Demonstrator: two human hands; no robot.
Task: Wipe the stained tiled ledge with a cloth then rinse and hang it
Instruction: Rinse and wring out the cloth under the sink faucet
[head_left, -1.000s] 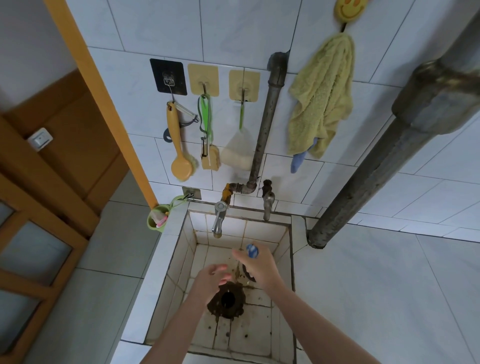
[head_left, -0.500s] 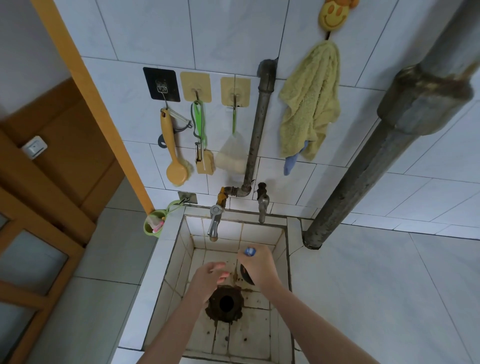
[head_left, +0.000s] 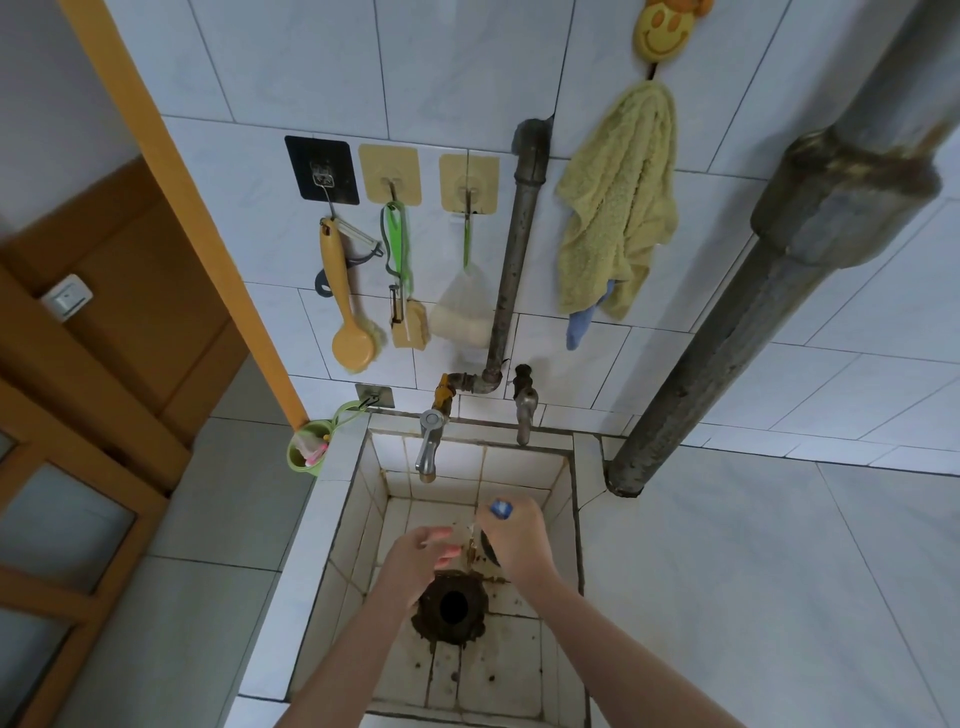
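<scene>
Both hands are hovering inside the tiled basin (head_left: 519, 470), just over the drain (head_left: 452, 605). The left hand (head_left: 415, 558) is lying open, fingers stretched out flat and pointing across at the other hand, gripping nothing. The right hand (head_left: 519, 538) is curling round a small blue thing (head_left: 501, 509), which is poking out of the top of the fist on the far side of the drain; it is too small to say what it is. The hands are sitting close together, with a narrow gap showing between them.

Dark grime is ringing the drain and spotting the basin floor on its near side. The tiled ledge (head_left: 332, 499) is running along the basin's edge to the left of the drain, and a green cup (head_left: 309, 452) is hanging at the ledge's far corner. Beyond the drain, two taps are jutting over the basin, one (head_left: 428, 447) to the left and one (head_left: 524, 410) to the right.

High above the drain and off to its right, a yellow cloth (head_left: 618, 208) is hanging on the wall from a smiley-face hook (head_left: 662, 31), and a blue cloth (head_left: 579, 327) is peeking out below its lower edge.
</scene>
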